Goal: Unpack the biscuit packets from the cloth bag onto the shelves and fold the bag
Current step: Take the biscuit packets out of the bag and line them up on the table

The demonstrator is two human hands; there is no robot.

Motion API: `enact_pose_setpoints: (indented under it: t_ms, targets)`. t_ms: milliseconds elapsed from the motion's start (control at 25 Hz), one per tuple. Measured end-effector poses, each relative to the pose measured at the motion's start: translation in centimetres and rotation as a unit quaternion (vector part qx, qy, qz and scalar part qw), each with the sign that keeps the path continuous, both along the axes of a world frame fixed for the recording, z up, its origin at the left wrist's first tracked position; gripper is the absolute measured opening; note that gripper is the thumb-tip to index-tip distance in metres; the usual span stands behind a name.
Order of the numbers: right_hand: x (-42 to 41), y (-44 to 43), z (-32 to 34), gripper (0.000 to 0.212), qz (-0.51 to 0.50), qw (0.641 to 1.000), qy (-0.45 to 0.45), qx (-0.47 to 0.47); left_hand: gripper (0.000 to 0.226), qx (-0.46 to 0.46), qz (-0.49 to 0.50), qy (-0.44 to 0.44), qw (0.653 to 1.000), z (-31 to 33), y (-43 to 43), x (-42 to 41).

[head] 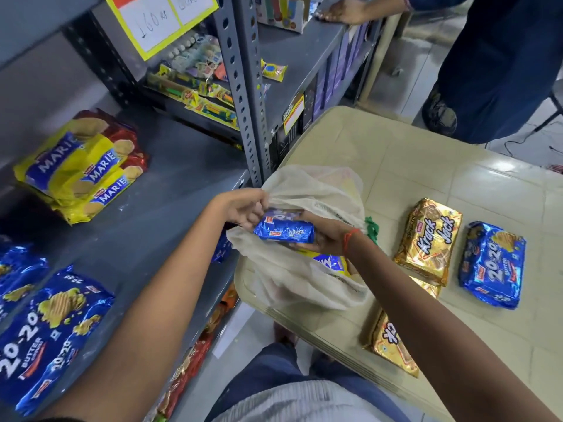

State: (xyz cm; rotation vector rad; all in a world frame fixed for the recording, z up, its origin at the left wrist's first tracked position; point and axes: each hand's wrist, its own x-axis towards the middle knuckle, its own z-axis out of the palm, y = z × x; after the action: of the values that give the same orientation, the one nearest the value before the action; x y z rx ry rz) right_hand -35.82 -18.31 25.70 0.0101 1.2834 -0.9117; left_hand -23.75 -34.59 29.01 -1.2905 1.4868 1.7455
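**Two hands lift a blue biscuit packet out of a cloth bag beside a grey shelf**

A small blue biscuit packet sits just above the mouth of a cream cloth bag. Its long axis runs roughly left to right, tilted slightly down toward the right, printed face up. "20-20" can just be read on it. The left hand curls its fingers over the packet's upper left end. The right hand, with a red thread at the wrist, cups it from below and the right, fingers partly closed round it. Both hands grip the same packet.

The bag lies slumped and open on the near left corner of a pale beige table, hard against a grey metal shelf. A yellow and blue wrapper shows inside the bag.

On the table to the right lie a gold packet reading "Krack Jack", a blue "20-20" packet just beside it, and another gold packet nearer the table's front edge.

On the shelf, yellow packets marked "MARIE" are stacked at the back left, and large blue packets reading "20-20 BUTTER" lie at the near left. A yellow-bordered sign above has handwriting, perhaps "160 rs". Another person in dark blue stands beyond the table on a tiled floor.
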Motion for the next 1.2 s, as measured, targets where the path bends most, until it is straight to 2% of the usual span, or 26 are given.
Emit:
enact_pose_setpoints:
  t_ms: [40, 120, 200, 280, 400, 480, 600, 800, 920, 1080, 1200]
  targets:
    - [-0.2, 0.9, 0.3, 0.020, 0.020, 1.000, -0.004, -0.008, 0.028, 0.016, 0.001, -0.004, 1.000, 0.4, 0.1, 0.1]
    - [-0.3, 2.7, 0.7, 0.017, 0.058, 0.998, -0.015, -0.025, 0.052, -0.024, -0.019, -0.041, 0.999, 0.3, 0.8, 0.5]
    - [-0.4, 5.0, 0.9, 0.016, 0.079, 0.996, -0.036, -0.038, 0.064, -0.050, -0.063, -0.078, 0.994, 0.2, 2.9, 0.7]
    - [-0.7, 6.9, 1.1, 0.016, 0.100, 0.993, -0.039, -0.047, 0.061, -0.059, -0.088, -0.089, 0.990, 0.6, 5.2, 0.4]
    - [-1.5, 9.6, 2.1, 0.011, 0.099, 0.994, -0.007, -0.054, 0.049, -0.098, -0.084, -0.045, 0.991, 1.6, 8.2, -0.5]
    - [-2.7, 12.0, 2.9, 0.017, 0.049, 0.996, 0.046, -0.060, 0.042, -0.121, -0.074, 0.002, 0.990, 2.4, 11.3, -2.0]
    - [-5.6, 16.3, 3.3, 0.039, -0.009, 0.981, 0.186, -0.045, 0.034, -0.158, -0.043, 0.060, 0.985, 2.6, 16.5, -4.9]
    - [-9.5, 24.2, 2.5, 0.035, -0.055, 0.954, 0.291, 0.040, 0.015, -0.160, 0.006, 0.102, 0.982, 0.3, 26.5, -10.2]
    - [-11.2, 29.3, 1.1, 0.022, -0.064, 0.929, 0.345, 0.117, 0.034, -0.140, -0.040, 0.107, 0.984, -2.1, 32.6, -12.8]
    - [-11.8, 35.0, -0.7, 0.016, -0.047, 0.911, 0.367, 0.180, 0.032, -0.134, -0.123, 0.118, 0.976, -5.0, 38.0, -14.9]
    - [-11.5, 37.7, -2.2, 0.018, -0.071, 0.914, 0.325, 0.233, 0.030, -0.127, -0.189, 0.101, 0.968, -6.3, 40.5, -15.8]
